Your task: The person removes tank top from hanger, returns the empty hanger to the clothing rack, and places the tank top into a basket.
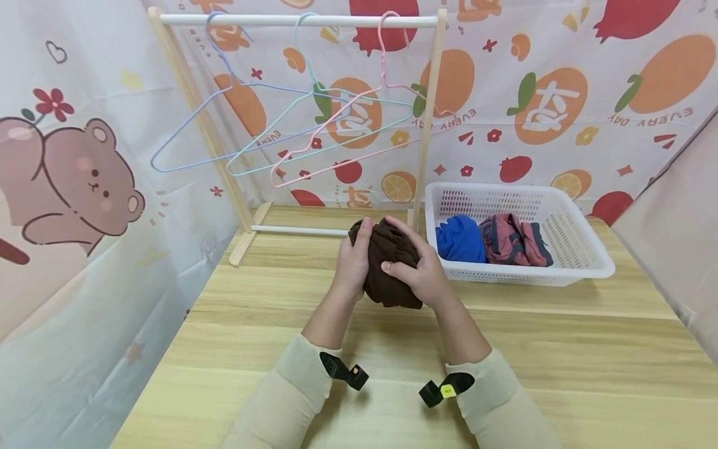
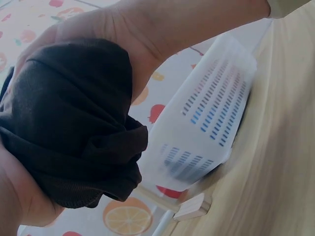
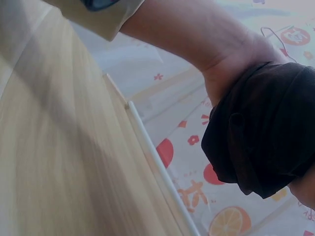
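A bunched dark brown garment (image 1: 388, 265) is held up above the table between both hands. My left hand (image 1: 353, 260) grips its left side, thumb along the top. On the other side my right hand (image 1: 423, 271) holds it, with the thumb pressing its near face. Both wrist views show the crumpled cloth (image 2: 74, 118) filling the space between the palms; most of the fingertips are hidden. What kind of garment it is cannot be told while it is bundled.
Behind the hands stands a wooden rack with a white rail (image 1: 348, 21), carrying a blue hanger (image 1: 191, 118), a green hanger (image 1: 269, 129) and a pink hanger (image 1: 331, 121). At right, a white basket (image 1: 583, 249) contains a blue cloth (image 1: 461, 240) and a red-grey cloth (image 1: 510, 240).
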### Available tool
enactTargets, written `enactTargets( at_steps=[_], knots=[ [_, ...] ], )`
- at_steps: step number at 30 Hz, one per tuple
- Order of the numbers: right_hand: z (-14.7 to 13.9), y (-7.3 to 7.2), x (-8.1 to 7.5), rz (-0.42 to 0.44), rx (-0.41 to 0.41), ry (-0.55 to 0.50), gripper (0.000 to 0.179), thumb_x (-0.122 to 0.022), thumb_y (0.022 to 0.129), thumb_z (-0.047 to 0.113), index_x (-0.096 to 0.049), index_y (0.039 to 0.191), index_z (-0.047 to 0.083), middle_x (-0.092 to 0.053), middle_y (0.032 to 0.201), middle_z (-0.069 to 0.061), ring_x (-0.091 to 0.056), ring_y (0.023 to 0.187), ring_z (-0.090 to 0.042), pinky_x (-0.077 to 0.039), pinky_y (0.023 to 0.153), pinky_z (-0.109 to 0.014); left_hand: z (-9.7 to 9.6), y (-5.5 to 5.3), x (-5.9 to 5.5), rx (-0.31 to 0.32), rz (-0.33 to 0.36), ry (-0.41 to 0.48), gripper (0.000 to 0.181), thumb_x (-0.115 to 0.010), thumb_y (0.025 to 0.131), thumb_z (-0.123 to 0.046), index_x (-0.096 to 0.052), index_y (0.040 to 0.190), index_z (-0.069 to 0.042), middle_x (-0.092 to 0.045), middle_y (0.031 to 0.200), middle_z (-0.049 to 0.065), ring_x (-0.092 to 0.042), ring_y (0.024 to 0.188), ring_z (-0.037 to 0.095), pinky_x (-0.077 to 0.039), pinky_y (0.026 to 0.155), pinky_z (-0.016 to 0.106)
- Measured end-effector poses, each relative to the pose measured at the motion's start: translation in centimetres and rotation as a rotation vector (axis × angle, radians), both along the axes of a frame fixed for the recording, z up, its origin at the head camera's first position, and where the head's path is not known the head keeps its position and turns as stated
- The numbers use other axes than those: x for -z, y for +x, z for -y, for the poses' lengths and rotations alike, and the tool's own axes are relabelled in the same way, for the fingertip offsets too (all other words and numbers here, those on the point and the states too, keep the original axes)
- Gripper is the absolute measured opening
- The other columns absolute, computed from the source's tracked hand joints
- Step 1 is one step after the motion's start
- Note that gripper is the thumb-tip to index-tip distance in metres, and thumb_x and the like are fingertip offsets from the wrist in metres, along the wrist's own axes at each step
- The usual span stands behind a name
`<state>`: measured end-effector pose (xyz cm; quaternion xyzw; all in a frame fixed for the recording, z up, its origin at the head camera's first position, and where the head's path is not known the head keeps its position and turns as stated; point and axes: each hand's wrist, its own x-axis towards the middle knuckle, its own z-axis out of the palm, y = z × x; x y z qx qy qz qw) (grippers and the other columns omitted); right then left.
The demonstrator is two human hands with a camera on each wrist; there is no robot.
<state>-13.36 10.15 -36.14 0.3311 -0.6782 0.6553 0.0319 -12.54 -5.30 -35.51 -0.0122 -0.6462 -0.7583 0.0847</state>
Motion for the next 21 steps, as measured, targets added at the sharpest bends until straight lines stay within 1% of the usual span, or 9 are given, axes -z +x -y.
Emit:
enactTargets(
  at_steps=[4, 7, 9, 13, 15, 18, 21],
  knots=[
    [-0.9, 0.0, 0.7, -0.013, 0.038, 0.003, 0.070, -0.069, 0.085, 0.004, -0.045, 0.147, 0.025, -0.051, 0.145, -0.001, -0.054, 0.124, -0.022, -0.046, 0.100, -0.047, -0.9, 0.0, 0.3, 0.033, 0.005, -0.021, 0.051, -0.051, 0.096, -0.056, -0.062, 0.090, -0.006, -0.062, 0.088, 0.006, -0.063, 0.074, 0.016, -0.054, 0.064, 0.031],
    [-1.9, 0.3, 1.0, -0.030, 0.080, 0.035, 0.073, -0.071, 0.083, 0.001, -0.045, 0.148, 0.023, -0.051, 0.146, -0.004, -0.055, 0.124, -0.022, -0.047, 0.100, -0.043, -1.7, 0.0, 0.6, 0.059, 0.010, -0.046, 0.052, -0.051, 0.096, -0.055, -0.064, 0.094, -0.005, -0.063, 0.092, 0.006, -0.063, 0.080, 0.016, -0.054, 0.068, 0.030],
    [-2.6, 0.6, 0.9, -0.041, 0.103, 0.064, 0.074, -0.071, 0.082, -0.002, -0.044, 0.148, 0.019, -0.051, 0.146, -0.008, -0.055, 0.123, -0.025, -0.048, 0.099, -0.040, -2.2, 0.0, 0.8, 0.083, 0.014, -0.062, 0.053, -0.049, 0.097, -0.055, -0.065, 0.097, -0.004, -0.064, 0.096, 0.007, -0.064, 0.084, 0.017, -0.054, 0.072, 0.030],
    [-3.7, 1.6, -0.4, -0.090, 0.141, 0.113, 0.071, -0.069, 0.081, -0.006, -0.045, 0.146, 0.006, -0.053, 0.142, -0.018, -0.057, 0.120, -0.031, -0.049, 0.096, -0.034, -3.3, -0.4, 1.3, 0.128, 0.014, -0.089, 0.056, -0.046, 0.099, -0.054, -0.065, 0.102, -0.001, -0.064, 0.100, 0.010, -0.063, 0.088, 0.018, -0.054, 0.074, 0.030],
    [-4.3, 2.0, -1.0, -0.113, 0.166, 0.133, 0.069, -0.069, 0.080, -0.007, -0.045, 0.144, 0.001, -0.054, 0.140, -0.021, -0.057, 0.119, -0.032, -0.049, 0.095, -0.031, -4.0, -0.6, 1.3, 0.146, 0.012, -0.107, 0.057, -0.045, 0.099, -0.053, -0.064, 0.107, -0.001, -0.064, 0.104, 0.012, -0.063, 0.090, 0.019, -0.054, 0.076, 0.032],
    [-5.1, 2.1, -1.6, -0.124, 0.212, 0.150, 0.069, -0.070, 0.079, -0.006, -0.046, 0.143, 0.001, -0.054, 0.140, -0.020, -0.056, 0.120, -0.031, -0.047, 0.095, -0.029, -5.0, -1.1, 1.1, 0.165, -0.001, -0.149, 0.055, -0.044, 0.100, -0.053, -0.060, 0.118, -0.004, -0.063, 0.114, 0.010, -0.062, 0.100, 0.018, -0.053, 0.085, 0.034],
    [-5.9, 1.9, -2.0, -0.119, 0.257, 0.163, 0.070, -0.071, 0.079, -0.005, -0.047, 0.144, 0.002, -0.052, 0.142, -0.018, -0.054, 0.124, -0.031, -0.045, 0.097, -0.028, -5.9, -1.8, 0.8, 0.171, -0.036, -0.183, 0.054, -0.044, 0.100, -0.053, -0.055, 0.127, -0.008, -0.060, 0.123, 0.008, -0.060, 0.111, 0.019, -0.051, 0.094, 0.037]
  ],
)
